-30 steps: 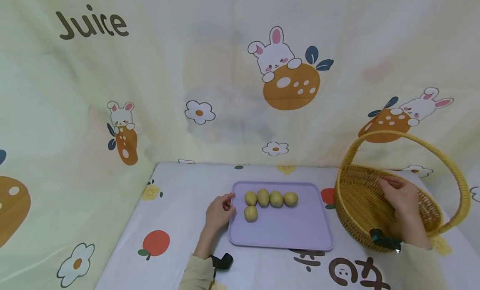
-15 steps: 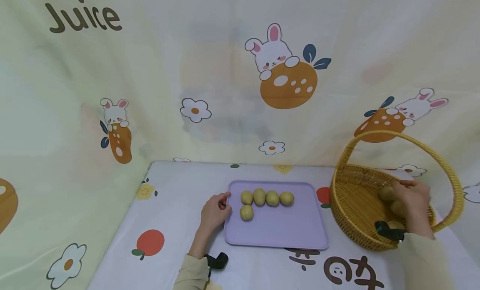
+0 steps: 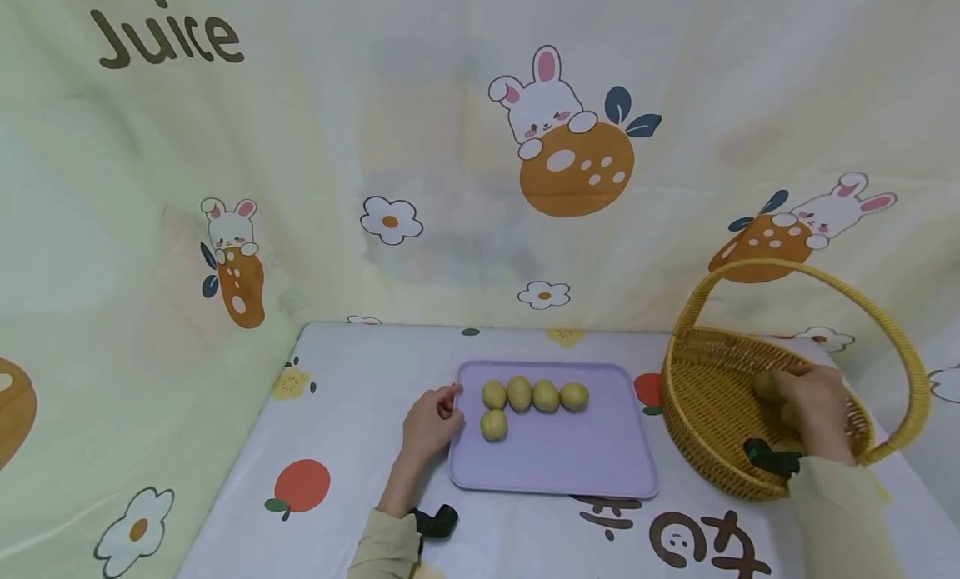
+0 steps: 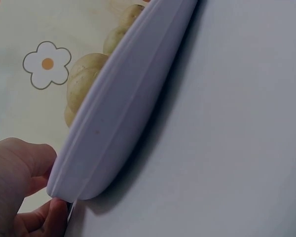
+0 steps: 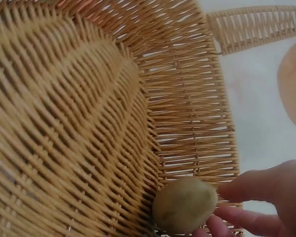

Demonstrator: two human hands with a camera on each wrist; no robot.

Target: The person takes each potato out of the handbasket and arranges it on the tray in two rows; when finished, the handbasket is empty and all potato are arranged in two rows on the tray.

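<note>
A lilac tray [image 3: 555, 458] lies on the table with several potatoes [image 3: 519, 393] near its upper left. My left hand [image 3: 429, 425] pinches its left rim; in the left wrist view the thumb is at the rim and the curled fingers [image 4: 52, 217] are below it. On the right stands a wicker basket [image 3: 708, 412] with a tall handle. My right hand [image 3: 817, 404] is inside it, pinching a potato [image 5: 185, 205] between thumb and fingertips near the woven side. The hand partly covers another potato [image 3: 789, 414] in the basket.
The basket's handle [image 3: 892, 337] arches over the right hand. A printed cloth [image 3: 375, 362] covers the table, and a printed curtain [image 3: 435, 129] hangs behind. Each wrist carries a small black camera [image 3: 438, 521].
My right hand, holding nothing visible a second ago, moved right to the potatoes in the basket, then slightly back left with one pinched. The left hand stays at the tray; the head view shifted slightly.
</note>
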